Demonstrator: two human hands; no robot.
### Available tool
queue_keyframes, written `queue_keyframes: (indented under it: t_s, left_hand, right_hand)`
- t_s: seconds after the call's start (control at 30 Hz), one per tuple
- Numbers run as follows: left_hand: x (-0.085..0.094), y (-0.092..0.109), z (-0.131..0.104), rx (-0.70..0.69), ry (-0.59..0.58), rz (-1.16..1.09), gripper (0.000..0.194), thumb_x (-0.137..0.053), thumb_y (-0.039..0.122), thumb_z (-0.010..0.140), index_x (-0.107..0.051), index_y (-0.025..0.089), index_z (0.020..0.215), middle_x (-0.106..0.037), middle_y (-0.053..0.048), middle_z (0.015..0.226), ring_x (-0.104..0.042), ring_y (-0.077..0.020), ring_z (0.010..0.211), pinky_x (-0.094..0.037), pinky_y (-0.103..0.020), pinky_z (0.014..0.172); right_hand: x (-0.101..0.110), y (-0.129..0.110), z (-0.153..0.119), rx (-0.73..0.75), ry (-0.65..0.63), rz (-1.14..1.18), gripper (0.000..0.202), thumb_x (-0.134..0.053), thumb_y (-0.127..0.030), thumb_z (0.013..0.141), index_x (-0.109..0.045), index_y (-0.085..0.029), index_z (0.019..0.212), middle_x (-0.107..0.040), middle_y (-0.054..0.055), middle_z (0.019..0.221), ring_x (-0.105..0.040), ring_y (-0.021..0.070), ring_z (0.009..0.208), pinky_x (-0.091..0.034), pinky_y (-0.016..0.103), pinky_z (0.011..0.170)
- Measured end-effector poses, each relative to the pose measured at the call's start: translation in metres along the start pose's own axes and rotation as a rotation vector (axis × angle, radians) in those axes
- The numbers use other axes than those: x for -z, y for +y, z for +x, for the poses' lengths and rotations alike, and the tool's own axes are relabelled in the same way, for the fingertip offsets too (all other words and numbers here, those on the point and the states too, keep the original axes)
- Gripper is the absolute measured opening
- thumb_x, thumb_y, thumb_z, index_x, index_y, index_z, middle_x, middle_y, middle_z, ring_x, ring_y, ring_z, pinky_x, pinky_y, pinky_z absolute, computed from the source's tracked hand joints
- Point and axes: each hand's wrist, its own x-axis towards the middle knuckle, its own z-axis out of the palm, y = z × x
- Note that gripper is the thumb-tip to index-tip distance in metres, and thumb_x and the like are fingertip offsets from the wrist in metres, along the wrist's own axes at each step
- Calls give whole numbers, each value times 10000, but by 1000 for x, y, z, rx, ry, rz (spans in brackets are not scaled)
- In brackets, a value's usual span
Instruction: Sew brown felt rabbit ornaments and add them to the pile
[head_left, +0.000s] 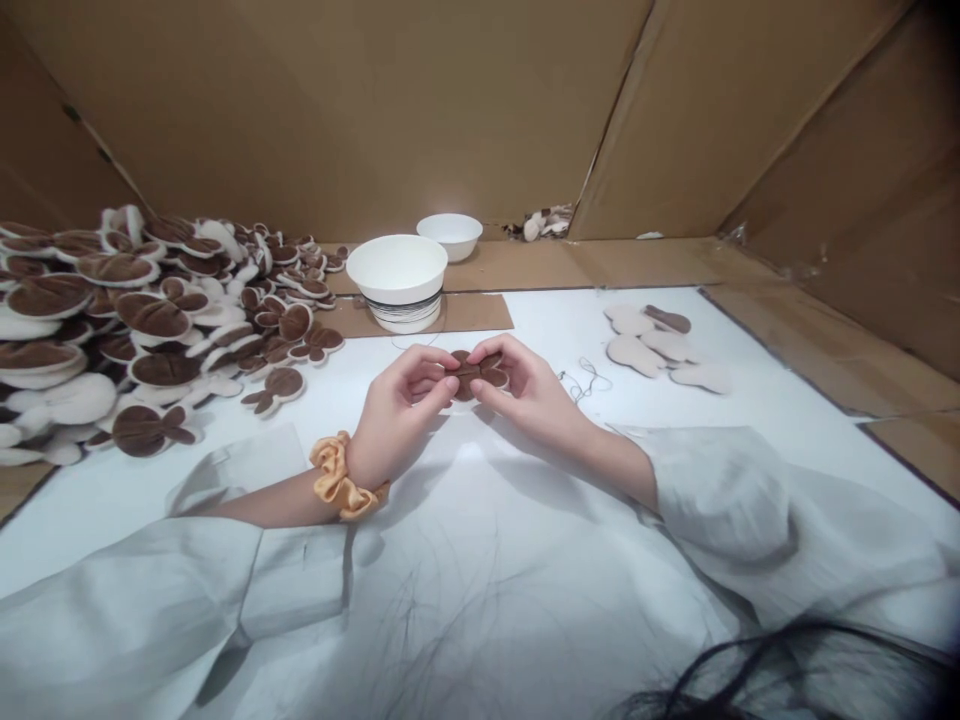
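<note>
Between my two hands, above the white tabletop (472,520), is a small brown plush rabbit head (466,388) with two ears pointing to the right. My left hand (409,400) pinches its round end between thumb and fingers. Around that wrist sits a yellow scrunchie (343,478). My right hand (529,395) grips the piece at the ear side, thumb below and forefinger above. Dark thread (589,380) lies loosely curled on the table just right of my right hand. Whether a needle is in my fingers cannot be made out.
A large heap of brown-and-white rabbit heads (161,315) fills the left side. Behind my hands stand a white bowl wound with dark thread (397,270) and a smaller white bowl (450,235). Several pale plush pieces (652,345) lie at right. Cardboard walls (375,110) enclose the table.
</note>
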Motion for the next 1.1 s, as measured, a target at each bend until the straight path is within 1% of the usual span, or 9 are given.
queue_keyframes:
  t_s: [0.1,0.17,0.23,0.37,0.5,0.6,0.77,0.97,1.1]
  left_hand:
    - [-1,1,0,6,25,5,108,-572,210,776,-529,167,866,-594,-12,818,-607,-121,724,-496,-238,654]
    - [-1,0,0,10,44,-6,130,-570,202,773,-504,181,883,-589,1,790,-604,-116,706,-489,-233,644]
    - [-2,-1,0,17,41,-45,215,-579,204,765,-461,200,945,-592,13,765,-606,-116,700,-486,-239,658]
    - [-4,-4,0,74,3,-84,413,-636,212,711,-402,204,1052,-587,1,817,-599,-132,779,-473,-253,697]
    - [-4,-4,1,183,-8,-157,378,-626,189,699,-435,170,1025,-570,-13,861,-581,-120,779,-455,-240,692]
    - [-4,-4,2,240,1,-250,378,-625,164,678,-451,160,1013,-577,8,795,-574,-107,714,-447,-246,689]
    - [-7,-2,3,310,37,-386,396,-633,124,630,-477,154,993,-555,25,770,-551,-99,681,-439,-243,658]
    - [-8,2,2,369,45,-475,394,-607,98,626,-471,144,992,-568,32,700,-544,-90,619,-422,-245,640]
    - [-6,1,2,393,58,-474,343,-581,120,668,-453,139,986,-593,13,678,-556,-107,595,-428,-278,648]
  right_hand:
    - [-1,1,-1,-27,1,56,191,-522,-132,757,-467,-215,920,-511,23,929,-541,135,840,-479,266,664]
    - [-3,2,-1,-66,4,118,259,-527,-141,757,-427,-235,976,-496,12,917,-539,124,798,-473,253,618]
    - [-4,2,-1,-92,5,159,292,-531,-155,762,-391,-243,1003,-493,-1,887,-535,112,740,-462,248,593]
    - [-6,0,-2,-23,5,47,171,-550,-154,750,-439,-204,871,-487,-1,842,-509,105,734,-448,252,646]
    - [-6,-3,-2,-32,-40,-26,134,-538,-140,739,-475,-193,845,-497,7,853,-501,109,731,-445,261,650]
    - [-7,-3,-3,-124,-63,96,127,-534,-166,750,-469,-193,856,-521,6,827,-536,110,698,-458,268,622]
    - [-9,-1,-3,-262,-17,229,170,-580,-178,731,-451,-188,842,-560,-15,716,-592,118,667,-461,260,597]
    - [-10,0,-3,-251,-33,283,173,-581,-152,730,-433,-191,810,-581,-14,709,-613,120,668,-473,266,603]
    - [-10,-2,-4,-205,-54,252,147,-555,-149,746,-417,-192,772,-547,-12,731,-616,125,690,-488,278,620]
